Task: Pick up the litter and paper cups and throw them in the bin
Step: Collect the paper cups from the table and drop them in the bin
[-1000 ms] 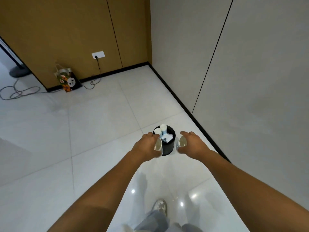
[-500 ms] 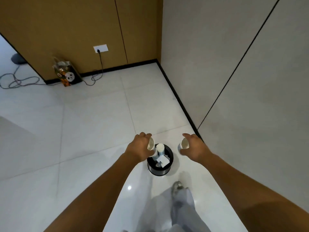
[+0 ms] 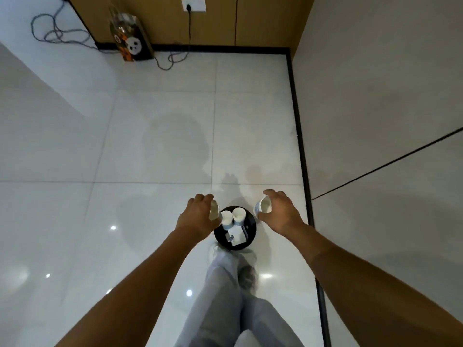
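The glossy white tiled floor (image 3: pixel 155 136) fills most of the view and meets a pale grey wall (image 3: pixel 375 83) on the right along a black skirting strip (image 3: pixel 299 136). At the far end stands a brown wood-panelled wall (image 3: pixel 263 18) carrying a white wall socket (image 3: pixel 193 3). A printed gift bag with a panda face (image 3: pixel 131 37) stands against this wall, with a loose dark cable (image 3: pixel 57 33) lying on the floor to its left.

The person's grey-trousered legs (image 3: pixel 225 296) occupy the lower centre. Just ahead of the feet stands the round black waste bin (image 3: pixel 251 227), close to the right-hand wall. Inside it are two white paper cups (image 3: pixel 238 216) and a piece of white paper litter (image 3: pixel 238 236).

The left hand (image 3: pixel 198 217) is positioned above the bin's left rim, its fingers curled round a white paper cup (image 3: pixel 213 212). The right hand (image 3: pixel 279 212) is positioned just right of the bin, its fingers wrapped round a second white paper cup (image 3: pixel 264 206) tilted with the mouth facing the camera.
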`<state>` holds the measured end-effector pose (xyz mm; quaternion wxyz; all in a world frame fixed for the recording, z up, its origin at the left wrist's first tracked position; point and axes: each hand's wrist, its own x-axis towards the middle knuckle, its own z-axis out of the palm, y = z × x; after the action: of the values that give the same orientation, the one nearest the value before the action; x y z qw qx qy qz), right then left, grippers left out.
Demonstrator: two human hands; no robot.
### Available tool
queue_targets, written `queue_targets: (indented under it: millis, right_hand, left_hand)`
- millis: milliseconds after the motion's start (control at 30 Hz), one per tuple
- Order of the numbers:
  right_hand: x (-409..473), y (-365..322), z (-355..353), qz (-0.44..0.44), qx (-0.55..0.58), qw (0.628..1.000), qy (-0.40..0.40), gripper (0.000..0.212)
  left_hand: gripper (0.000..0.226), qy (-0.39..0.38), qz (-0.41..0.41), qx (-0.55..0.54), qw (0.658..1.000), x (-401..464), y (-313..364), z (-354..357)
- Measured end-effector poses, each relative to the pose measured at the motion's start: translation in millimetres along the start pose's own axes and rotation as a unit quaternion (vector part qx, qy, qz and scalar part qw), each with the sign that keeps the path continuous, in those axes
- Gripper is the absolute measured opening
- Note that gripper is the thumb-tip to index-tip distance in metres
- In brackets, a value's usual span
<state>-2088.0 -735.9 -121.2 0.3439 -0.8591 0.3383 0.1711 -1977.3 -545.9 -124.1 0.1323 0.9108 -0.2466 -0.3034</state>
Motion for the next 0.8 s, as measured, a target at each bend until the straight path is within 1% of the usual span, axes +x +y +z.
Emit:
queue_targets:
  millis: [133,267,433,500,633,800]
  right_hand:
    - [34.7,5.2,7.8,0.012,0.028,1.0,0.001,0.062]
    - [74.8,17.7,17.8,0.027,0.026,0.999,-0.01,0.062]
    - [130.6,41.1,46.1,0.033,0.026,0.998,-0.04,0.062]
    - [153.0,53.2,63.9,0.036,0.028,0.998,-0.051,0.06]
    - [203.2,80.4,102.1,0.014,0.002,0.997,-0.074,0.058]
    - [260.9,117.6,160.6,-0.014,-0.022,0.993,-0.114,0.064]
  left_hand:
    - [0.067,-0.011,-0.011,0.0,1.0,36.9,-10.2,4.0]
    - [0.064,-0.018,-0.014,0.003,1.0,76.4,-19.8,15.5]
    - [0.069,-0.018,-0.031,-0.013,0.999,128.9,-32.5,49.8]
    - [0.069,-0.02,-0.045,-0.026,0.998,149.1,-39.0,72.1]
    - [0.066,-0.021,-0.068,-0.035,0.997,193.2,-54.6,125.5]
    - [0.068,-0.017,-0.095,-0.052,0.994,244.1,-78.1,200.3]
